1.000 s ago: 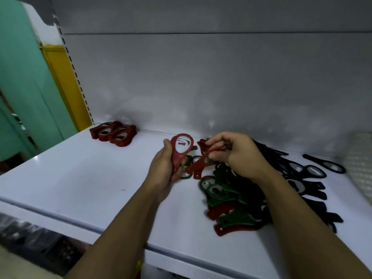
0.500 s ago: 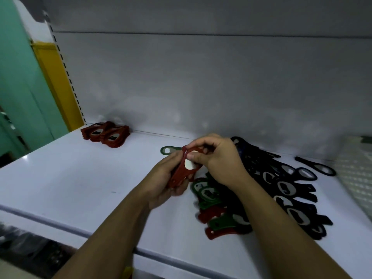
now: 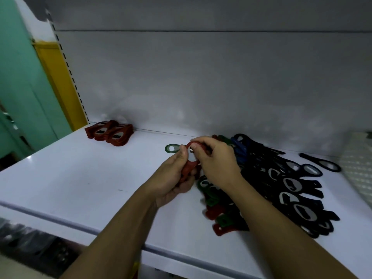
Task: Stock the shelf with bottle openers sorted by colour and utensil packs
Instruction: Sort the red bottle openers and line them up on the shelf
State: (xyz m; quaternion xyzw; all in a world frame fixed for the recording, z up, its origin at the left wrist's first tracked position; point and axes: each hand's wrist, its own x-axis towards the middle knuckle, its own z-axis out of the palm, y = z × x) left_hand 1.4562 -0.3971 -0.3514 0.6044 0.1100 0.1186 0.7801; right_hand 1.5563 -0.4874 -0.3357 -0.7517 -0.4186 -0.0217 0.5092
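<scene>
My left hand [image 3: 171,178] grips red bottle openers [image 3: 188,168] by their handles above the white shelf [image 3: 80,188]. My right hand [image 3: 217,160] pinches the ring end of the top red opener against them. A green opener [image 3: 171,148] lies just behind my left fingers. To the right spreads a mixed heap of green, red, blue and black openers [image 3: 281,186]. A sorted stack of red openers [image 3: 111,132] sits at the back left of the shelf.
One black opener [image 3: 322,164] lies apart at the back right. A pale textured pack [image 3: 358,168] fills the right edge. The grey back panel [image 3: 201,77] rises behind, a yellow upright [image 3: 60,83] stands at the left, and the shelf's front lip [image 3: 60,220] runs below.
My right hand brought a second red opener from the heap onto the one in my left hand. Both hands now hold them together, slightly lower.
</scene>
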